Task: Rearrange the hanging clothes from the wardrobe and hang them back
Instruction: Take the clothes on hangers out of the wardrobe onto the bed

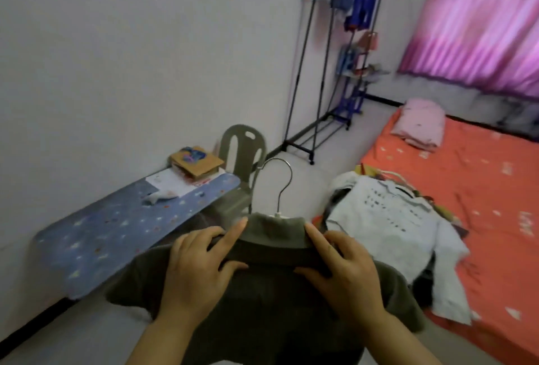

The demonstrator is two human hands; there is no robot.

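Note:
An olive-green shirt [271, 300] hangs on a hanger whose metal hook [281, 184] sticks up above the collar. My left hand [195, 271] grips the left side of the collar and shoulder, with the forefinger stretched along the collar. My right hand [347, 271] grips the right side the same way. A black clothes rack [318, 52] stands far off against the wall, with a few blue garments hanging at its top right. A pile of clothes topped by a white patterned garment [388, 219] lies on the bed.
A blue starred ironing board [116, 227] runs along the left wall, with a cardboard box [195, 160] on it. A grey plastic chair [242, 154] stands behind it. The orange bed [481, 195] holds a folded pink blanket [420, 122]. Pink curtains [481, 20] hang at right.

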